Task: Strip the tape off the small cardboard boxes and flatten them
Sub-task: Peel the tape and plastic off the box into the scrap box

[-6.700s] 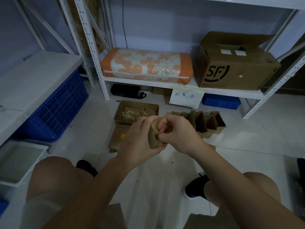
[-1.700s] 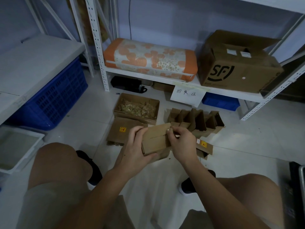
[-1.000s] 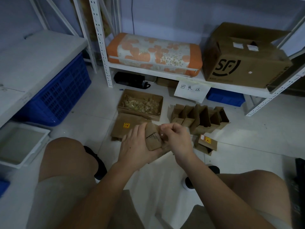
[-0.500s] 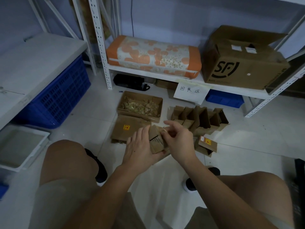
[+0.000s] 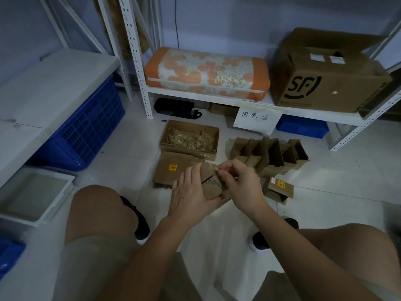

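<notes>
I hold a small brown cardboard box point(image 5: 211, 184) above the floor between my knees. My left hand point(image 5: 189, 192) cups it from the left and underneath, fingers up along its side. My right hand point(image 5: 240, 183) pinches at the box's top edge, where a thin strip of tape seems to lift; the tape itself is hard to make out. A flattened box with a yellow label point(image 5: 171, 170) lies on the floor behind my left hand. Another small box with a yellow label point(image 5: 280, 187) sits on the floor to the right.
An open box of crumpled tape scraps point(image 5: 189, 139) and a row of opened small boxes point(image 5: 269, 153) stand by the white shelf point(image 5: 217, 99). A blue crate point(image 5: 86, 127) and a white tray point(image 5: 32, 194) are at left. A paper sign point(image 5: 257, 119) hangs from the shelf.
The box has been turned in my hands from its long side facing me to an end facing up. My right hand has shifted to pinch at the top edge.
</notes>
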Demonstrator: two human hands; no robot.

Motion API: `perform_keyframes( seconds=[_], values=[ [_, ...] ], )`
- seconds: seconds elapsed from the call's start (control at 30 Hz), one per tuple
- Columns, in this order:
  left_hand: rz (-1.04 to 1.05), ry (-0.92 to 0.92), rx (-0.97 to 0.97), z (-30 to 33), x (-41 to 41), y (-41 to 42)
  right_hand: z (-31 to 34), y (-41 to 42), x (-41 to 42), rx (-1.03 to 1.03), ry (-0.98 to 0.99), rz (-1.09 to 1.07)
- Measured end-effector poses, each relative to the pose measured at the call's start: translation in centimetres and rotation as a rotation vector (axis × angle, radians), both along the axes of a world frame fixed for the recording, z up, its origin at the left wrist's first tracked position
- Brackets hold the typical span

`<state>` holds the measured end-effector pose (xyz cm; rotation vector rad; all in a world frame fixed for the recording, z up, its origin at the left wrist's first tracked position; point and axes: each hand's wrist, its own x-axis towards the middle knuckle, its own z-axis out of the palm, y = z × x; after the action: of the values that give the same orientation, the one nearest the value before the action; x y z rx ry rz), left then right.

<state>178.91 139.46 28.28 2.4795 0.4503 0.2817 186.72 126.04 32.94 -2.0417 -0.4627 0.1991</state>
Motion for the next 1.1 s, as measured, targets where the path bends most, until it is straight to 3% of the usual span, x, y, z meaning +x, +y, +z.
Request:
perform_keyframes(
  seconds=[0.27,0.63,0.83,1.1],
  values=[
    [-0.023,0.005,0.053,-0.5,0.0,0.1,-0.6,0.0,0.2,0.178,0.451,-0.084],
    [-0.070,-0.024,-0.017,-0.5,0.0,0.4,-0.7,-0.4,0.2,0.294,0.536,-0.233],
    [-0.084,-0.024,-0.046,-0.4,0.2,0.1,-0.5,-1.0,-0.1,0.269,0.434,-0.297],
    [-0.110,-0.032,-0.022,-0.8,0.4,-0.4,-0.7,-1.9,-0.2,-0.039,0.061,-0.171]
  ],
)
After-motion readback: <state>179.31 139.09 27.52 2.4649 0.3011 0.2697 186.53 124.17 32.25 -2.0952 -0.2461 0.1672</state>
